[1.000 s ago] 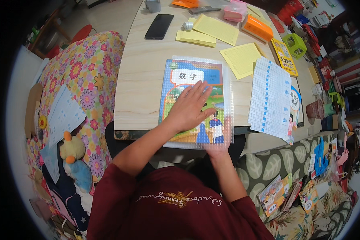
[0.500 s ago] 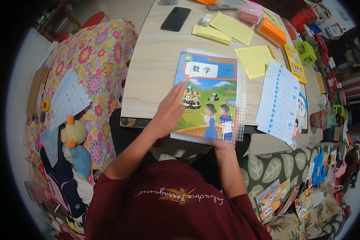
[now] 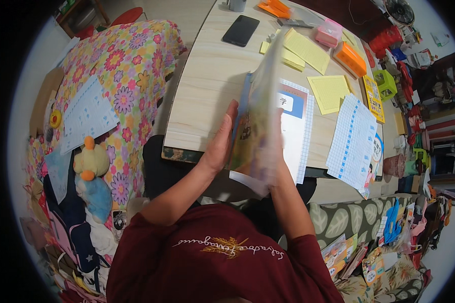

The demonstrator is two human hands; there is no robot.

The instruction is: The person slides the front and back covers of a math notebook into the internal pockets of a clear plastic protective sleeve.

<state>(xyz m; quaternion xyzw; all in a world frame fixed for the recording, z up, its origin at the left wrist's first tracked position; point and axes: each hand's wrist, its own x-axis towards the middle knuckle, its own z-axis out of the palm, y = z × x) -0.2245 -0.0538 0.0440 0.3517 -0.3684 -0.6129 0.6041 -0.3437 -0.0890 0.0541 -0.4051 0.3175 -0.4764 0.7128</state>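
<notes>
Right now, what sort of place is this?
Probably a room in someone's home: there's a flowery cover on the left, a yellow plush toy, and leaf-patterned fabric at the lower right.

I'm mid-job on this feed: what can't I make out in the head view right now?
Head view:
Right hand: mostly hidden behind the raised part of the book, so I can't tell how its fingers grip.
Picture on that raised part: smeared by blur and seen at a steep slant.
White page on the right: its left side is hidden behind the same raised part.
Grey cup: its top is cut off by the upper edge.
</notes>
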